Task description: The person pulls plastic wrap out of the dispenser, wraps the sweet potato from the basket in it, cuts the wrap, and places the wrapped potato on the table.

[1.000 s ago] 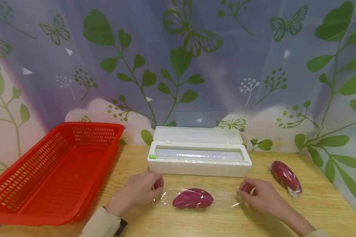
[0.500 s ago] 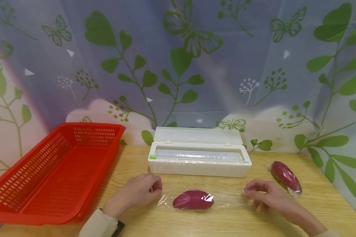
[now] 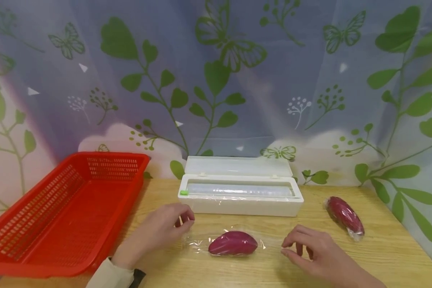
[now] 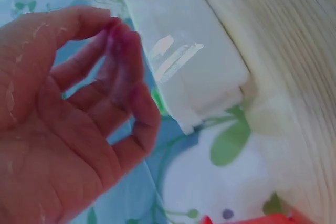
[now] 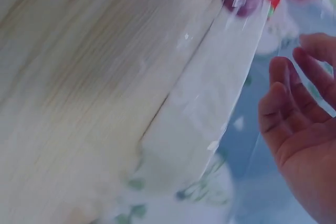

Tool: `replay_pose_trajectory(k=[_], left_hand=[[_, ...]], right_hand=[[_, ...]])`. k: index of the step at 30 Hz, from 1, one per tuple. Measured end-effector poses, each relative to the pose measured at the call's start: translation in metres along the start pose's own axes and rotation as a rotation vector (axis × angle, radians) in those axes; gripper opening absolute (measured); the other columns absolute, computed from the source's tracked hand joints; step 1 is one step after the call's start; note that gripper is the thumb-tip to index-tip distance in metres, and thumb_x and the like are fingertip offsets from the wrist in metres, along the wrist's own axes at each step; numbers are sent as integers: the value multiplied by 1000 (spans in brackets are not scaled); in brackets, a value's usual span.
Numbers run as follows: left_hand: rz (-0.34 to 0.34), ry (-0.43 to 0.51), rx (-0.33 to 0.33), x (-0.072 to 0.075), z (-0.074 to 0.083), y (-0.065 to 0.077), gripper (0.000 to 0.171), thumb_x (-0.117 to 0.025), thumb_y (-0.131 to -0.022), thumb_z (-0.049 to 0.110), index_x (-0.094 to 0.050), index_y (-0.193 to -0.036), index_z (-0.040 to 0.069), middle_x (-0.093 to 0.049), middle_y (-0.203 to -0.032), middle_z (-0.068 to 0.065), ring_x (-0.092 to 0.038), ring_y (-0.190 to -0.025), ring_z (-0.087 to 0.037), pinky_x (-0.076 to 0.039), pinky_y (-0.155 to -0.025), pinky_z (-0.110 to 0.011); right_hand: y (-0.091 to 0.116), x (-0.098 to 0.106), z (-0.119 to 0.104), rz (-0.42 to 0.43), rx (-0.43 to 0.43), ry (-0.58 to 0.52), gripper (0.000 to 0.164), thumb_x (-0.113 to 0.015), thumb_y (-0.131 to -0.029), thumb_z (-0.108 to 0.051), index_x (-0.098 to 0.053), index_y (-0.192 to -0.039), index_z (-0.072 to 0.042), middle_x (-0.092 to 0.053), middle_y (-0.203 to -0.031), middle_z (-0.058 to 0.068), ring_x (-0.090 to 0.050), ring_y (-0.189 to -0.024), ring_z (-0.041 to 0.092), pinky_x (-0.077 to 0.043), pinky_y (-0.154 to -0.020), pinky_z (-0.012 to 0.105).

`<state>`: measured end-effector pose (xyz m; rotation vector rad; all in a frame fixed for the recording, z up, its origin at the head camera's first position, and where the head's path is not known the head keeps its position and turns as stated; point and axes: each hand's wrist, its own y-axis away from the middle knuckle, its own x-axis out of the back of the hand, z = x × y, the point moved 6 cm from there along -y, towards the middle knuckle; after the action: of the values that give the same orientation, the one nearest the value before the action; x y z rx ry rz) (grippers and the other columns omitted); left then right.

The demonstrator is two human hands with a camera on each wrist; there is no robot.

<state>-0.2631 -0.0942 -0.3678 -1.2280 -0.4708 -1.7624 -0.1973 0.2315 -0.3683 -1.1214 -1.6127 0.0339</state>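
A smooth magenta vegetable [image 3: 233, 243], resembling a purple sweet potato, lies on a sheet of clear cling film [image 3: 198, 244] spread on the table. My left hand [image 3: 162, 226] hovers by the film's left end, its fingers loosely bent; in the left wrist view the thumb tip is close to the fingers, with no film visible between them. By the film's right end is my right hand [image 3: 318, 252], fingers loosely bent, thumb and forefinger tips close together and nothing seen in them. Behind the film stands a white cling film dispenser [image 3: 241, 206] with its lid up and a roll inside.
A red plastic basket [image 3: 109, 224] occupies the left side of the table. At the right, beyond my right hand, lies a second magenta vegetable [image 3: 345, 216] wrapped in film. A patterned curtain [image 3: 237, 100] hangs behind the wooden table [image 3: 245, 276].
My right hand released the film's right end, moved outward, then came back left and nearer me. The left hand shifted slightly left and up, off the film's left end. The vegetable stayed in place.
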Motion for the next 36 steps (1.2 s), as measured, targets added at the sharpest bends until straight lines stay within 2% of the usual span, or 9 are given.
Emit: replay_pose_trajectory(k=[1, 4, 7, 12, 15, 19, 24, 31, 36], left_hand=[[12, 0, -44, 0, 6, 1, 2, -72, -94, 17, -70, -95, 17, -65, -81, 12, -56, -72, -2, -50, -65, -19], [9, 29, -173, -6, 26, 4, 6, -70, -95, 17, -71, -102, 17, -68, -91, 9, -61, -79, -1, -54, -71, -19], [-15, 49, -239, -17, 41, 8, 14, -69, -97, 20, -72, -110, 16, -70, -104, 6, -65, -89, -5, -57, -80, -22], [-54, -5, -248, -33, 48, 10, 32, -72, -95, 25, -69, -126, 18, -68, -121, 5, -65, -106, -13, -57, -95, -31], [-107, -31, -242, -43, 48, 8, 40, -74, -93, 30, -66, -132, 20, -65, -128, 7, -62, -111, -11, -55, -98, -32], [-158, -15, -240, -53, 47, 4, 43, -74, -93, 32, -65, -134, 21, -64, -128, 7, -60, -110, -8, -54, -96, -27], [-161, 13, -224, -57, 49, 2, 42, -75, -92, 28, -65, -132, 21, -63, -128, 4, -61, -106, -7, -55, -92, -22], [-163, 27, -167, -61, 46, -3, 51, -77, -92, 26, -58, -139, 21, -61, -129, 3, -60, -109, -8, -56, -95, -26], [-132, 7, -160, -65, 42, -7, 55, -78, -90, 22, -55, -140, 21, -59, -129, 2, -58, -112, -8, -55, -100, -30]], right_hand=[[-2, -5, -6, -30, 40, -1, 32, -81, -83, -5, -67, -102, -27, -65, -92, -14, -56, -73, -5, -44, -60, 5], [-8, -19, -17, -109, 67, 34, 24, -79, -89, -17, -68, -108, -27, -66, -100, -14, -61, -82, -1, -48, -74, 4], [-15, -30, -23, -152, 73, 115, 25, -77, -92, -27, -69, -115, -27, -67, -110, -14, -65, -94, 3, -55, -82, 12], [-23, -46, -25, -197, 98, 197, 38, -76, -93, -32, -66, -128, -21, -66, -123, -12, -65, -106, 7, -61, -84, 28], [-23, -52, -23, -235, 76, 227, 47, -76, -92, -34, -63, -135, -21, -65, -130, -10, -66, -112, 9, -61, -87, 32], [-22, -60, -17, -345, -18, 228, 55, -72, -95, -38, -55, -145, -24, -61, -140, -9, -64, -121, 14, -60, -93, 39], [-26, -67, -11, -461, -147, 223, 61, -69, -97, -40, -47, -152, -26, -56, -148, -5, -59, -130, 20, -56, -100, 46], [-40, -74, -5, -412, -173, 284, 63, -81, -87, -29, -56, -145, -20, -63, -138, -1, -62, -124, 21, -57, -98, 46], [-50, -78, -1, -349, -132, 319, 56, -84, -83, -25, -63, -134, -17, -68, -125, 0, -65, -113, 17, -59, -92, 40]])
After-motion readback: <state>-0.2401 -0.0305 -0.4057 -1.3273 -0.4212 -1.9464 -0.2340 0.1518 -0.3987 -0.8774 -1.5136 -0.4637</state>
